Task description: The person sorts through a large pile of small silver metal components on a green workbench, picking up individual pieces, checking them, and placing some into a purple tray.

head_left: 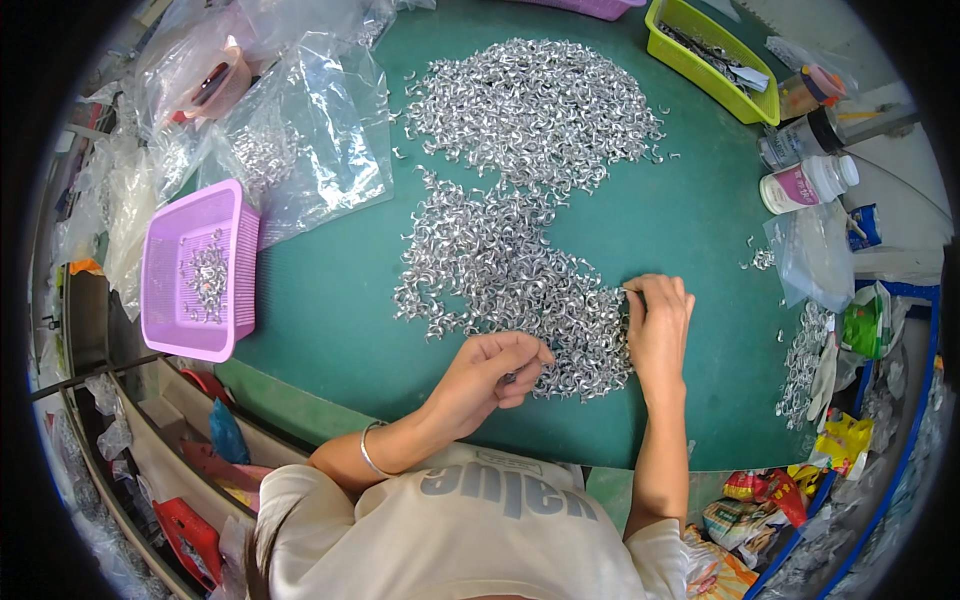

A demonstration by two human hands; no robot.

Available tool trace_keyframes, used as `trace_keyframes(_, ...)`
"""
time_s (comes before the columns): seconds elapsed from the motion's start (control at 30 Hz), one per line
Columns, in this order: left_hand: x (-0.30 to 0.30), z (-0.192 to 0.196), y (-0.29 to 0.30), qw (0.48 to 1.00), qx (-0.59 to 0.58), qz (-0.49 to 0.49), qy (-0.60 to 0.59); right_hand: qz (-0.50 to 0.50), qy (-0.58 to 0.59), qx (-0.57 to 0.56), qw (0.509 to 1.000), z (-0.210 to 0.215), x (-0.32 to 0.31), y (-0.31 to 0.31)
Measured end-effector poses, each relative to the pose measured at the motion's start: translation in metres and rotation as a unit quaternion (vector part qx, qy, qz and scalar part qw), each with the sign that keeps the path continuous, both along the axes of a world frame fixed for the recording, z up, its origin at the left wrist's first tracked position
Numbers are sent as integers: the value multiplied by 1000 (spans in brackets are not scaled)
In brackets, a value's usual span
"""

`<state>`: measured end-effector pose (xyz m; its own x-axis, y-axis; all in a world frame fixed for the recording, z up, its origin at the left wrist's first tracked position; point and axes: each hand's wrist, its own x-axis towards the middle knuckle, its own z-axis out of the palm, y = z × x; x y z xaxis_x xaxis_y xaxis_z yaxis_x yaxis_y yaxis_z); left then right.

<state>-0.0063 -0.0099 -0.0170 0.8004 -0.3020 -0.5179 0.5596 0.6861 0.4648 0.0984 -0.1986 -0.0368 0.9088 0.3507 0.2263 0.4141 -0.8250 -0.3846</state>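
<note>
My left hand (495, 368), fingers curled on small metal clips (520, 270), rests beside my right hand (658, 325) (pinching at the pile's edge) on the green counter (330, 300).

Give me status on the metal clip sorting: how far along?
Early. Done: only a thin scatter of clips lies in the pink basket. In hand: the left hand pinches small clips at the near edge of the pile, and the right hand rests on the pile's right edge. Left: nearly everything; the big silver clip pile covers the middle of the green table.
</note>
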Motion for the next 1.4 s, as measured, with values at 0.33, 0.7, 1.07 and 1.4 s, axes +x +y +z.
trace_keyframes(0.33,6,4,-21,970,210,42,-116,-54,502,726,468,22,-53,11)
trace_keyframes(0.7,5,10,-27,787,500,97,-348,-75,507,724,461,33,-82,25)
trace_keyframes(1.07,0,28,-21,809,468,86,-345,-21,369,643,671,47,-89,24)
trace_keyframes(1.4,2,31,-14,831,438,61,-337,-32,437,678,590,45,-90,24)
